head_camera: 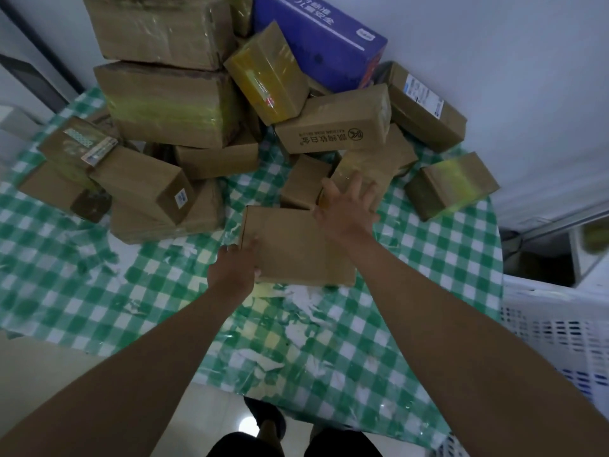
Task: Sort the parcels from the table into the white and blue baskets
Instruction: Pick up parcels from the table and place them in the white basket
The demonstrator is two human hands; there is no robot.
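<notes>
A flat brown parcel [290, 245] lies near the middle of the checked desk [99, 291], in front of the piled parcels. The left hand [235, 265] has its grip clamped on the parcel's near-left corner. The right hand [349, 206] hovers over its far-right edge, fingers spread apart; the white basket [557, 328] stands at the right.

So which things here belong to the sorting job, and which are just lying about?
Job:
flat box, held at its edge by the left hand
right hand, open above it
parcel pile
white basket

Lying about:
checked tablecloth
dark panel, far left
</notes>
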